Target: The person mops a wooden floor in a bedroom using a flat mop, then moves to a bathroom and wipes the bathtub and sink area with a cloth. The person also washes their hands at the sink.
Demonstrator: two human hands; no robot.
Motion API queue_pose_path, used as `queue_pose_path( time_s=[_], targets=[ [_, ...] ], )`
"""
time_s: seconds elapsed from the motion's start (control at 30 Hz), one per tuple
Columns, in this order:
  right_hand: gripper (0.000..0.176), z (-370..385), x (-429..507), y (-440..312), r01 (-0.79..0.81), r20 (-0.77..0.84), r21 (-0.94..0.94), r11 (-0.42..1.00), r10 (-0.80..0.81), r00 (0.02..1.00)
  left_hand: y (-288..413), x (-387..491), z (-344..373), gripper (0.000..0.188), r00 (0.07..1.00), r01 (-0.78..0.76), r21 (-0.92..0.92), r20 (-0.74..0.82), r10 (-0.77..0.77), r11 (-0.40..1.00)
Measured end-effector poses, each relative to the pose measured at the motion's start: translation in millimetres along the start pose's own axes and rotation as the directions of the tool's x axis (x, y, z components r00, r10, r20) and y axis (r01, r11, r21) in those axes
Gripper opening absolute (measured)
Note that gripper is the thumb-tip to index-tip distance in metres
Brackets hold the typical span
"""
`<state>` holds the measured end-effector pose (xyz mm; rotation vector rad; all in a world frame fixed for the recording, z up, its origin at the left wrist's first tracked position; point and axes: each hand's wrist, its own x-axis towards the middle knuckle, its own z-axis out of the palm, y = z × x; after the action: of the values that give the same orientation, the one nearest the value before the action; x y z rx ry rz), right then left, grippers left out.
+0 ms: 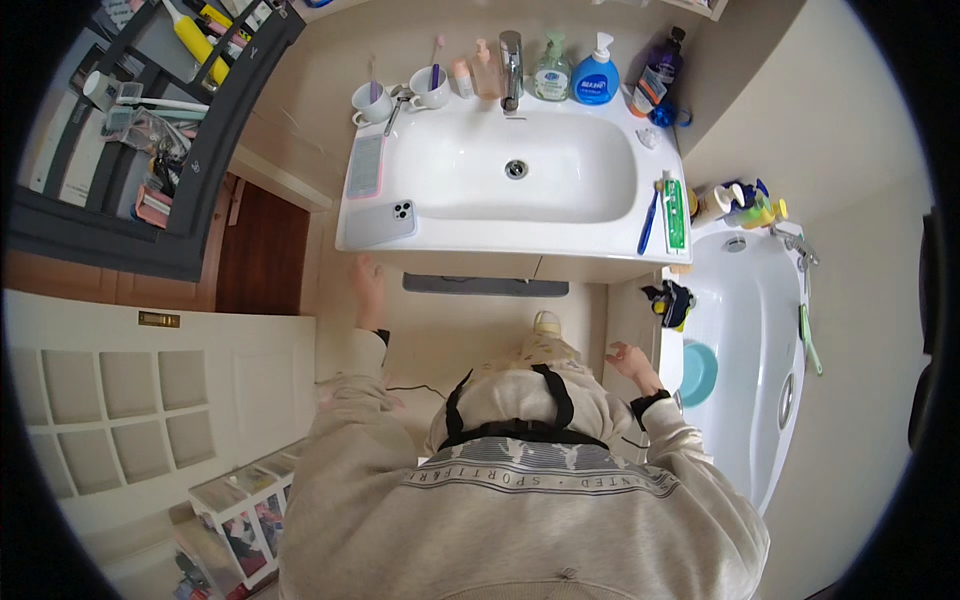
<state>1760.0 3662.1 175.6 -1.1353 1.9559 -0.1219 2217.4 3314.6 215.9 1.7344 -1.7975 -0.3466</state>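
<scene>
My left hand (367, 289) hangs just below the front left corner of the white washbasin (525, 236), close to a pale phone (381, 224) lying on the rim; its fingertips are partly hidden by the edge. My right hand (631, 361) hangs with fingers apart beside the bathtub, holding nothing. Behind the phone lies a pink-edged device (365, 166). A blue toothbrush (649, 221) and a green toothpaste tube (675, 214) lie on the right rim. Two white mugs (372, 105) with toothbrushes, a chrome faucet (511, 71) and pump bottles (595, 79) stand along the back.
The bathtub (742, 315) on the right holds a turquoise basin (698, 375); bottles stand at its far end. An open glazed door (157, 375) and clear-fronted storage boxes (247, 525) are on the left. A dark organizer (184, 247) full of small items is at upper left.
</scene>
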Motion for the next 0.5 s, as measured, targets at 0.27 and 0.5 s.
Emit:
queue_pose_path(
  time_s=[0.27,0.5],
  targets=[
    [0.044,-52.4,4.2,82.4,-0.181,-0.071,-0.027,0.983,0.179,0.981,49.9,64.2,5.7,0.053,0.953,-0.304,0.324,0.105,0.286,0.896],
    [0.041,-86.1,32.5,91.1,-0.095,-0.026,-0.135,0.986,0.092,0.995,38.5,94.6,31.5,0.05,0.959,-0.228,0.421,0.255,0.127,0.878]
  ],
)
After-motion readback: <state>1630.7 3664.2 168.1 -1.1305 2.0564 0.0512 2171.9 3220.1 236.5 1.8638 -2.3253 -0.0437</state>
